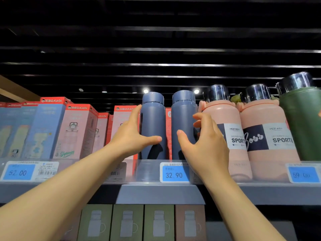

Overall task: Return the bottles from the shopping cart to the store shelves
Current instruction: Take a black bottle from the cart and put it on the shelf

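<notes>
- Both your arms are up at the top shelf [161, 193], one hand on each of two matching blue bottles.
- Your left hand [129, 134] has its grip wrapped round the left blue bottle [153, 119]: thumb across the front at mid-height, fingers going up its left side.
- Your right hand [205, 141] does the same on the right blue bottle [183, 119], thumb on the front and fingers curling round its right side, squeezed in next to the pink one.
- Both blue bottles stand upright on the shelf, caps on, just beside each other with a narrow gap showing a red box behind.
- The price tag [174, 173] on the shelf edge right below them reads 32.90.
- To the right there are two pink sports bottles [224, 119] with dark shiny caps, then a green bottle [302, 122] at the frame edge.
- To the left sits a row of red-topped boxes [76, 131] marked D.KAOI, in pink and blue, with a 52.00 tag [19, 172] under them.
- The shelf below has green and brown boxes [127, 222] with a bottle drawn on them.
</notes>
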The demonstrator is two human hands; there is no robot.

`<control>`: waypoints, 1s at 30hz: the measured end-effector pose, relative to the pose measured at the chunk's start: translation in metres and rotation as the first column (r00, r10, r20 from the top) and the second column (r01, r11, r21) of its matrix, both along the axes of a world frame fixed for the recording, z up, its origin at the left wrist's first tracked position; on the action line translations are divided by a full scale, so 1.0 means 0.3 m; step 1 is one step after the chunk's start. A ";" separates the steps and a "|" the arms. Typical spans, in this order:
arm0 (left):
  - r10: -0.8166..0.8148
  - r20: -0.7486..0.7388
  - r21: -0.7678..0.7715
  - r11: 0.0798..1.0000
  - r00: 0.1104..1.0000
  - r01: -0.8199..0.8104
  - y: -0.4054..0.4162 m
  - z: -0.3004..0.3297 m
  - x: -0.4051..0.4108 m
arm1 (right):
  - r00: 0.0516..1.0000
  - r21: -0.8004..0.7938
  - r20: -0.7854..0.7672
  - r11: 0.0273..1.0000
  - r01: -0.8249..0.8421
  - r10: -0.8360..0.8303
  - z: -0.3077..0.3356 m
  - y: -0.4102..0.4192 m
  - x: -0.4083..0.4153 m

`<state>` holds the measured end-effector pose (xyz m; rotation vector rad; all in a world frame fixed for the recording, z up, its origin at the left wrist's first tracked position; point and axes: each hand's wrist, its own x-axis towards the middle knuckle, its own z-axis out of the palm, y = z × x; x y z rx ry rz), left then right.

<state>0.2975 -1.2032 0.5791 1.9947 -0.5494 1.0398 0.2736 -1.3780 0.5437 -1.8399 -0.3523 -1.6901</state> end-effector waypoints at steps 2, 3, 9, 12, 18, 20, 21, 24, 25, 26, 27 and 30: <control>0.063 0.135 -0.083 0.995 0.989 -0.052 0.031 0.000 -0.039 | 1.000 -0.030 -0.003 0.999 0.021 -0.021 -0.001 -0.002 0.006; 0.070 0.191 -0.114 0.992 0.979 -0.048 0.056 -0.005 -0.066 | 0.999 -0.038 0.022 0.999 0.024 -0.023 -0.001 0.000 0.007; 0.077 0.211 0.096 0.990 0.975 -0.099 0.226 -0.111 -0.299 | 0.970 -0.147 0.237 0.986 0.082 -0.045 -0.037 0.089 -0.049; 0.067 0.184 0.152 0.984 0.981 -0.096 0.318 -0.180 -0.428 | 0.983 -0.262 0.114 0.958 -0.112 0.146 -0.109 0.204 -0.153; 0.094 0.095 0.219 0.969 0.991 -0.113 0.621 -0.407 -0.744 | 0.766 -0.327 -0.462 0.716 -0.617 0.448 -0.260 0.551 -0.470; 0.173 0.093 0.295 0.936 0.981 -0.193 0.784 -0.510 -0.885 | 0.702 -0.295 -0.486 0.659 -0.692 0.521 -0.337 0.696 -0.567; 0.225 0.085 0.324 0.915 0.971 -0.241 0.874 -0.563 -0.957 | 0.648 -0.261 -0.520 0.619 -0.741 0.556 -0.381 0.773 -0.608; 0.350 -0.018 0.278 0.902 0.936 -0.332 1.142 -0.741 -1.161 | 0.458 -0.155 -0.638 0.480 -0.864 0.619 -0.539 1.025 -0.731; 0.381 -0.060 0.253 0.900 0.923 -0.355 1.214 -0.801 -1.217 | 0.391 -0.116 -0.670 0.431 -0.895 0.631 -0.595 1.106 -0.765; 0.410 -0.104 0.238 0.895 0.906 -0.378 1.280 -0.863 -1.273 | 0.316 -0.070 -0.704 0.380 -0.922 0.636 -0.655 1.191 -0.801; 0.433 -0.148 0.222 0.891 0.889 -0.396 1.336 -0.923 -1.326 | 0.243 -0.027 -0.735 0.331 -0.943 0.633 -0.716 1.270 -0.835; 0.482 -0.277 0.150 0.876 0.831 -0.458 1.476 -1.079 -1.479 | 0.057 0.111 -0.789 0.234 -0.966 0.611 -0.909 1.496 -0.920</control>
